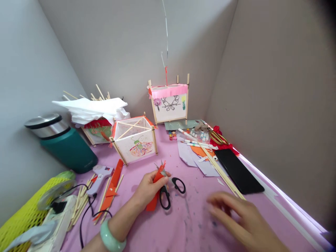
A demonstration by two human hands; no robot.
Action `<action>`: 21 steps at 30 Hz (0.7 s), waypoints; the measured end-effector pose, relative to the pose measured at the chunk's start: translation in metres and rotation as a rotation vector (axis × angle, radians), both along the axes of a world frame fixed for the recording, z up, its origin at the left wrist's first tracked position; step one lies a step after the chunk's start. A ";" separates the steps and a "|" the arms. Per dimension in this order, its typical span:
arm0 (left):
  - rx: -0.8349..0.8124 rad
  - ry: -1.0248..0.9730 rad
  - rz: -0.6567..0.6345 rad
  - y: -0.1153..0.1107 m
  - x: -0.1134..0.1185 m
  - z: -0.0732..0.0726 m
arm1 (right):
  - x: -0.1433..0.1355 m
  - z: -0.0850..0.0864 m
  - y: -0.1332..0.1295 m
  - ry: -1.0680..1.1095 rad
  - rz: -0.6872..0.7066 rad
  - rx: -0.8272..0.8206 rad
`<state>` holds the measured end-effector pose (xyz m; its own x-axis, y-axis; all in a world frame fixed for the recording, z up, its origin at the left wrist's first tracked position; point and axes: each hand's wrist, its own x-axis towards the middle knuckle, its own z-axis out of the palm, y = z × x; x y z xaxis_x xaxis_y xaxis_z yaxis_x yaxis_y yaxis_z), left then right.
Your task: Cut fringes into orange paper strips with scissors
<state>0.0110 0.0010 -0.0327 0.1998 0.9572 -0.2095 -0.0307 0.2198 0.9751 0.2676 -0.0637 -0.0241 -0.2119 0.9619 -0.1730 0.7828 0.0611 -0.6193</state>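
My left hand [149,189] is closed around a red paper strip [151,205] and a pair of black-handled scissors [165,200]. The scissors' finger loops stick out to the right, spread apart, and the blade tips point away from me past the frayed upper end of the strip. My right hand [241,217] hovers over the purple tabletop [194,224], fingers loosely bent and apart, with nothing seen in it. Beyond my left hand stands a stick-framed paper lantern [139,148] with a butterfly-like drawing. Another red strip [113,187] lies to the left.
A hot glue gun [101,178] with its cord, wooden sticks [80,206] and a teal bottle [68,150] occupy the left. A bird-drawing lantern [170,105] hangs at the back. On the right are a black phone [237,171], markers [198,144] and paper scraps [186,154].
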 end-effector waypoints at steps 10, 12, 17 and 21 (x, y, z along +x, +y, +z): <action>0.223 0.174 0.176 0.015 0.021 0.016 | -0.084 0.005 0.080 0.196 0.304 0.363; 0.255 0.203 0.211 0.020 0.020 0.013 | -0.080 -0.001 0.089 0.329 0.315 0.251; 0.087 0.050 0.157 0.026 0.011 0.004 | -0.066 -0.014 0.108 0.655 0.177 -0.042; -0.015 -0.080 0.048 0.023 0.006 0.001 | -0.061 -0.012 0.116 0.885 0.180 -0.197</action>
